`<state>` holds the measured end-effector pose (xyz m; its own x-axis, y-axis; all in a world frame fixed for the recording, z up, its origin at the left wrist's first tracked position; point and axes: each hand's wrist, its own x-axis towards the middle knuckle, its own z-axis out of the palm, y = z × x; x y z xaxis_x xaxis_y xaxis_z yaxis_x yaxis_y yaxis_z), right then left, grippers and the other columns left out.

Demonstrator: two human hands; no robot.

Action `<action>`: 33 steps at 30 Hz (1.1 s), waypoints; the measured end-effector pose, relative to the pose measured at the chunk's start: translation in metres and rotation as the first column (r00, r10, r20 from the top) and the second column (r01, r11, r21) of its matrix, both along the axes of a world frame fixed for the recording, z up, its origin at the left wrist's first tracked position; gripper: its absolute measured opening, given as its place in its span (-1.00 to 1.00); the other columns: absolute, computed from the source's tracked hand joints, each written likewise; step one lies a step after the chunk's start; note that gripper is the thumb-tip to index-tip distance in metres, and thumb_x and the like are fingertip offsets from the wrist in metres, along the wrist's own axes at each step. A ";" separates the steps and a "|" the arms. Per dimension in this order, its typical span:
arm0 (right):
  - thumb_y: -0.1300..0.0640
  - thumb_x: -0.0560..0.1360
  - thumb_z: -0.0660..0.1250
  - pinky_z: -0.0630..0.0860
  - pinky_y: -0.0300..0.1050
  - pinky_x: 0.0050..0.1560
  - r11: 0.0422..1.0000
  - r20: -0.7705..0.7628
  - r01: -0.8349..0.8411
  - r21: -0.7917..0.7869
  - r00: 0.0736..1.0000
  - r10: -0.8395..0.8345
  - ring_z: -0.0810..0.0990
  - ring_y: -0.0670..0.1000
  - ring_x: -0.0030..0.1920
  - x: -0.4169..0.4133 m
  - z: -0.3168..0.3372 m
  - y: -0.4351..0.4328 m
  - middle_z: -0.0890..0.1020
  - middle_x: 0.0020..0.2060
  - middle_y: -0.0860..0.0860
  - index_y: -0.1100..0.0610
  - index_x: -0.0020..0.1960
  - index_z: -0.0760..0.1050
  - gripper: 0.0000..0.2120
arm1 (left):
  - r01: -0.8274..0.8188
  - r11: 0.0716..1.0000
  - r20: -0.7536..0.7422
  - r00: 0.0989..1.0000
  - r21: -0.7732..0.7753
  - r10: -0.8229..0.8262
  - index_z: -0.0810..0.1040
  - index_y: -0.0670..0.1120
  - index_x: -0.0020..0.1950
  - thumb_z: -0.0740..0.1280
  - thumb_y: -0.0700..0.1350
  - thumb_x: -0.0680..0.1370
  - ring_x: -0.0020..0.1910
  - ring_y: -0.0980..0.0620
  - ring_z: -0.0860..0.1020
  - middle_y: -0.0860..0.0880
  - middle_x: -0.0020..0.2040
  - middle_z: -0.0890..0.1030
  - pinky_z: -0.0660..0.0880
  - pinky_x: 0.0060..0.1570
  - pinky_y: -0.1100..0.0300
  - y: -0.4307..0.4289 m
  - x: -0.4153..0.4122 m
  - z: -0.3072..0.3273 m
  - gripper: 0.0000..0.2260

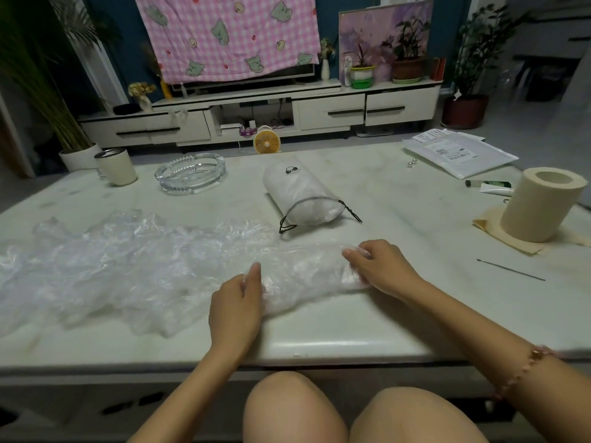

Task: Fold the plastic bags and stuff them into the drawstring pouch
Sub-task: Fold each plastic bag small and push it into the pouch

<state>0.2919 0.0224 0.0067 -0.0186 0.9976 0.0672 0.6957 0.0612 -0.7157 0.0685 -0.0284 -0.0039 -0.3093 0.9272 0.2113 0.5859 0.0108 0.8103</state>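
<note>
A clear plastic bag [303, 276] lies stretched as a long strip across the near middle of the pale table [367, 334]. My right hand [380, 266] pinches its right end with curled fingers. At the strip's left part my left hand [236, 308] rests edge-on against the plastic, its thumb up and fingers hidden behind the film. A heap of several crumpled clear bags [105, 266] spreads over the table's left side. The white drawstring pouch [300, 196] lies on its side behind the strip, bulging with plastic, mouth and black cord toward me.
A glass ashtray [190, 174] and a cream cup [116, 167] stand at the back left. On the right are a paper roll [540, 204], a tube [489, 187], mailers [460, 153] and a thin metal rod [510, 269]. My knees sit under the front edge.
</note>
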 end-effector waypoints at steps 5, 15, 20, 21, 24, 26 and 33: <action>-0.18 0.60 0.04 0.33 -0.06 -0.16 0.982 0.458 0.144 0.121 0.870 -0.184 0.53 0.18 -0.08 -0.014 -0.007 0.003 0.57 -0.13 0.11 0.14 -0.19 0.33 -0.59 | -0.164 0.985 -0.422 0.898 -0.059 0.125 0.37 -0.14 -0.20 0.13 0.01 0.62 -0.37 -0.02 0.38 -0.03 -0.32 0.48 0.25 -0.37 0.15 0.009 0.005 -0.006 -0.71; -0.12 0.61 0.07 0.32 -0.04 -0.13 0.954 0.576 0.152 0.260 0.769 -0.279 0.49 0.15 0.05 0.019 -0.015 0.009 0.54 0.01 0.10 0.18 0.09 0.40 -0.63 | -0.262 0.952 -0.801 0.598 -0.158 0.032 0.46 -0.17 0.11 0.00 0.14 0.64 0.09 -0.08 0.43 -0.11 0.11 0.44 0.26 -0.29 0.17 0.013 0.005 -0.010 -0.57; 0.02 0.60 0.15 0.36 -0.05 -0.03 0.977 0.532 0.110 0.185 0.824 -0.194 0.49 0.15 0.07 0.032 -0.006 0.013 0.54 0.04 0.13 0.20 0.12 0.45 -0.73 | -0.047 0.998 -0.331 0.943 -0.052 0.027 0.34 -0.11 -0.35 0.25 0.05 0.57 -0.30 0.02 0.40 -0.02 -0.29 0.38 0.24 -0.35 0.18 0.006 0.000 -0.004 -0.63; 0.06 0.57 0.21 0.37 -0.07 -0.02 0.986 0.388 0.092 0.140 0.911 -0.140 0.51 0.13 0.04 0.030 0.000 0.012 0.55 0.03 0.12 0.19 0.12 0.46 -0.77 | 0.006 1.000 -0.081 0.997 -0.029 -0.009 0.28 -0.10 -0.39 0.33 -0.02 0.54 -0.40 0.04 0.34 -0.01 -0.40 0.35 0.23 -0.38 0.18 0.006 -0.003 0.000 -0.62; 0.16 0.47 0.40 0.45 -0.17 0.02 0.993 -0.152 -0.112 0.049 0.981 0.118 0.55 0.02 0.01 0.012 0.036 0.005 0.58 0.01 0.06 0.13 0.16 0.46 -0.71 | 0.181 0.983 0.408 0.898 0.002 -0.166 0.27 -0.06 -0.42 0.43 -0.12 0.47 -0.49 0.09 0.25 0.04 -0.50 0.29 0.21 -0.42 0.22 0.013 -0.009 0.029 -0.61; 0.14 0.41 0.47 0.46 -0.29 0.08 0.945 -0.322 -0.327 -0.020 0.897 0.303 0.53 -0.08 0.12 -0.007 0.065 -0.002 0.54 0.11 0.00 0.04 0.25 0.39 -0.53 | 0.342 0.939 0.510 0.804 0.028 -0.307 0.28 -0.01 -0.45 0.47 -0.08 0.41 -0.50 0.12 0.23 0.07 -0.49 0.27 0.18 -0.46 0.26 0.016 -0.011 0.050 -0.61; 0.21 0.48 0.40 0.53 -0.15 -0.05 0.706 -0.395 -0.680 -0.199 0.715 0.577 0.56 -0.05 -0.15 -0.047 0.088 0.000 0.59 -0.15 0.06 0.31 0.04 0.50 -0.79 | 0.587 0.805 0.411 0.758 -0.091 -0.506 0.34 -0.08 -0.38 0.48 -0.10 0.37 -0.50 0.13 0.37 -0.01 -0.44 0.44 0.28 -0.52 0.37 0.016 -0.014 0.100 -0.68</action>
